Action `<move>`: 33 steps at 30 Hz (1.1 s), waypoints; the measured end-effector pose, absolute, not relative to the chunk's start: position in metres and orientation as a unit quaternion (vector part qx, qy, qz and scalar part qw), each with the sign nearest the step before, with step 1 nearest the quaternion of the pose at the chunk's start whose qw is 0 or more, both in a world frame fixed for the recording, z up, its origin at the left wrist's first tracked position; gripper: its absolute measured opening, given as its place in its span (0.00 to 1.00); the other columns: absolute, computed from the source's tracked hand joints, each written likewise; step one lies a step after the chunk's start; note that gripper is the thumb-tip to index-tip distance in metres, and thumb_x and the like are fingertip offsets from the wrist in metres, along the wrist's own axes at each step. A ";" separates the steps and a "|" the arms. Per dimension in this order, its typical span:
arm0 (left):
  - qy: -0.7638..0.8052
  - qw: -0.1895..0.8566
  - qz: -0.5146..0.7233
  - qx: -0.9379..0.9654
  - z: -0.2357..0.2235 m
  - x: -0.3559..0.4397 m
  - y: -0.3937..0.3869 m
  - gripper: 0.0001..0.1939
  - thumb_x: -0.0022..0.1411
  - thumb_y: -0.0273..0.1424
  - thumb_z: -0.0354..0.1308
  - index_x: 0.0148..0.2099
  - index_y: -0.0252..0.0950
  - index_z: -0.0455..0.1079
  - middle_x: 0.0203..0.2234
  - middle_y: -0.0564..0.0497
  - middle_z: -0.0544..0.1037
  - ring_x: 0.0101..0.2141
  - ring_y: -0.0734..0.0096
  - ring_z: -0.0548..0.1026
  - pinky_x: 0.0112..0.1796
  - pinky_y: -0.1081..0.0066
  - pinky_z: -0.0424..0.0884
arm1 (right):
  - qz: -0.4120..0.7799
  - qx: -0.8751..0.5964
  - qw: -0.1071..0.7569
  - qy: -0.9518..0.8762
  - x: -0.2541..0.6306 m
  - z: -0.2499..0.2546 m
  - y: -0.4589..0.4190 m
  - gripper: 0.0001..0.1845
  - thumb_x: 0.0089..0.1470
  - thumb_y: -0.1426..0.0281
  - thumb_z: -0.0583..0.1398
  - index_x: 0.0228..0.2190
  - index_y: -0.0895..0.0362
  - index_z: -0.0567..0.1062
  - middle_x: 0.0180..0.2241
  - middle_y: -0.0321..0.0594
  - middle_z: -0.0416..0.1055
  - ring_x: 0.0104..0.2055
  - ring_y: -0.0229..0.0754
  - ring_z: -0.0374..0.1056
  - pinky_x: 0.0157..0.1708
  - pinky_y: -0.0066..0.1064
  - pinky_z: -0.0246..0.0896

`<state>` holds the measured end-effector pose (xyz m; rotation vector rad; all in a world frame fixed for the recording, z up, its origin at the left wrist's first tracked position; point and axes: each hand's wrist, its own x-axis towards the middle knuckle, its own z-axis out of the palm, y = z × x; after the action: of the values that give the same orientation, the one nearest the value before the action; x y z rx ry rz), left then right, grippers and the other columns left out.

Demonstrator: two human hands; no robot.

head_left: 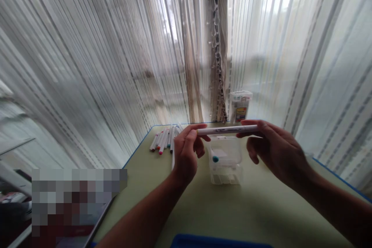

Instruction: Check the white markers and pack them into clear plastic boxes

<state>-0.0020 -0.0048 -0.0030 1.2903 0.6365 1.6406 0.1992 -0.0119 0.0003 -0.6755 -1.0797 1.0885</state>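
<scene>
A white marker (228,130) is held level above the table, one end in each hand. My left hand (187,151) pinches its left end between thumb and fingers. On the other end, my right hand (274,145) has its fingertips closed. Below the marker stands a clear plastic box (225,176) with its lid up. A marker with a teal end (215,159) shows in the box. Just beyond my left hand lies a pile of white markers (164,139) with coloured ends, partly hidden by that hand.
At the table's far edge stands another clear case (241,106) with a label. The pale green table (139,201) has a blue rim. A blue object (221,241) lies at the near edge. Sheer striped curtains (101,46) hang behind. A blurred-out patch covers the lower left.
</scene>
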 end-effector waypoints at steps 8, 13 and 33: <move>0.265 0.459 0.656 0.537 -0.006 -0.002 -0.003 0.13 0.63 0.38 0.55 0.43 0.34 0.72 0.24 0.52 0.75 0.16 0.81 0.55 0.16 0.74 0.51 | 0.412 -0.364 0.698 -0.458 0.198 0.002 -0.014 0.11 0.52 0.60 0.71 0.33 0.55 0.85 0.29 0.48 0.79 0.15 0.38 0.65 0.11 0.31 0.57; 0.262 0.457 0.663 0.533 -0.004 -0.004 -0.002 0.10 0.66 0.35 0.55 0.43 0.34 0.71 0.24 0.52 0.75 0.16 0.82 0.55 0.16 0.76 0.50 | 0.400 -0.323 0.675 -0.529 0.197 -0.002 -0.012 0.13 0.50 0.62 0.73 0.38 0.52 0.82 0.28 0.38 0.78 0.16 0.33 0.64 0.12 0.25 0.58; 0.292 0.404 0.625 0.601 -0.010 -0.006 0.001 0.13 0.62 0.38 0.66 0.43 0.34 0.72 0.25 0.56 0.70 0.19 0.85 0.60 0.19 0.80 0.55 | 0.389 -0.321 0.645 -0.574 0.202 -0.009 -0.008 0.14 0.51 0.62 0.73 0.35 0.58 0.80 0.18 0.34 0.73 0.14 0.33 0.64 0.12 0.23 0.59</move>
<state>-0.0062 0.0005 -0.0097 1.5180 0.7383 1.5773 0.2018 -0.0081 -0.0087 -0.7298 -1.3076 0.8854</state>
